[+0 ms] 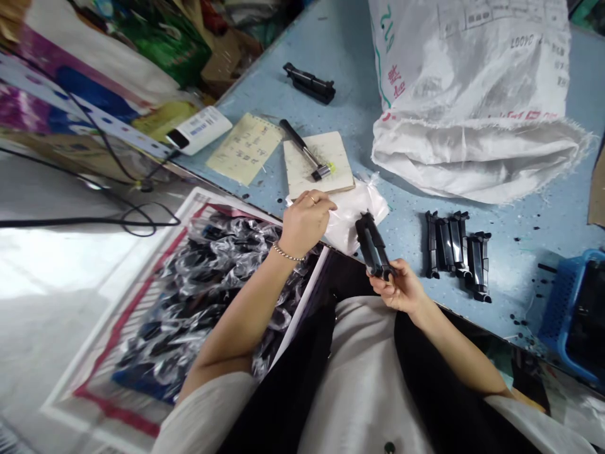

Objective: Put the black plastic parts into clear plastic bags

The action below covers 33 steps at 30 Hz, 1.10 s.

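Note:
My right hand grips the lower end of a long black plastic part, which has two parallel bars and points up and away over the table's front edge. My left hand, with a beaded bracelet on its wrist, is at the left side of a pile of thin clear plastic bags. Its fingers are curled together; whatever may be between them is hidden. To the right, several similar black parts lie side by side on the blue table. Another black part lies farther back.
A hammer rests on a pale block beside a handwritten yellow note and a white device. A large white woven sack lies behind. At left stands a crate of bagged parts; at right, a blue basket.

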Each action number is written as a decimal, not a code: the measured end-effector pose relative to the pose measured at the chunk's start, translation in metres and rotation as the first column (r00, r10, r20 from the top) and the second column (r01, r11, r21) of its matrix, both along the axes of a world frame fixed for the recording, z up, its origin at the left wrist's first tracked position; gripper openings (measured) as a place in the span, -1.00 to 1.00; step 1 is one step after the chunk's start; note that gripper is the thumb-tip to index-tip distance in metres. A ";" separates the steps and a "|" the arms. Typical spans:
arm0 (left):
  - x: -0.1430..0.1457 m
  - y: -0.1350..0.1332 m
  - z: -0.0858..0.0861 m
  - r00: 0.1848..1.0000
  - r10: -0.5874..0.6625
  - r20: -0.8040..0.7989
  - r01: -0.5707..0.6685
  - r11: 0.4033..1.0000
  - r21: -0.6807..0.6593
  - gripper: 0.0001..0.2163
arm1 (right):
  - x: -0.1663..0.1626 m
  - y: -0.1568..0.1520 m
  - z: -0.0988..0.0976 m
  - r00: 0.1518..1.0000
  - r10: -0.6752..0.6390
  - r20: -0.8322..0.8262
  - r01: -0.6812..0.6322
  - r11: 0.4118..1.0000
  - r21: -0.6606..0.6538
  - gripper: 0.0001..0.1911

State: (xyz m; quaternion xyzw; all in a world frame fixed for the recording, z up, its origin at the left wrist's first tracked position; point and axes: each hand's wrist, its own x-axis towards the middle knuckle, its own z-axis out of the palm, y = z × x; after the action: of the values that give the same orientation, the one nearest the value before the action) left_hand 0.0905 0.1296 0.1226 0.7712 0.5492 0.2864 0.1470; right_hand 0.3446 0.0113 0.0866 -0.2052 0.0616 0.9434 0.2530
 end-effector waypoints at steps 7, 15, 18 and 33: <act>0.004 0.014 -0.019 0.993 -0.108 0.045 0.111 0.991 -0.073 -0.66 | -0.014 0.006 0.009 0.998 0.048 -0.048 -0.043 0.993 0.110 -0.61; 0.008 -0.024 -0.005 0.934 -0.349 0.079 0.347 0.937 0.041 -0.45 | -0.021 0.024 0.004 0.989 0.035 -0.146 -0.025 0.997 0.075 -0.53; 0.026 -0.062 0.005 0.855 -0.504 0.123 0.491 0.863 0.120 -0.37 | -0.016 0.030 0.006 0.993 -0.090 -0.074 0.099 0.988 0.122 -0.56; 0.011 -0.115 0.026 0.913 -0.391 -0.114 0.407 0.890 0.207 -0.39 | -0.042 0.011 0.049 0.824 -0.211 0.526 -0.193 0.769 0.610 -0.61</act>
State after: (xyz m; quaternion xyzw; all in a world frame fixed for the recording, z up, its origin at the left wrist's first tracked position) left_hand 0.1018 0.0144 0.1485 0.8887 0.3474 0.2839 0.0948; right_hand 0.3030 0.0219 0.1353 -0.3767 -0.3397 0.8008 0.3185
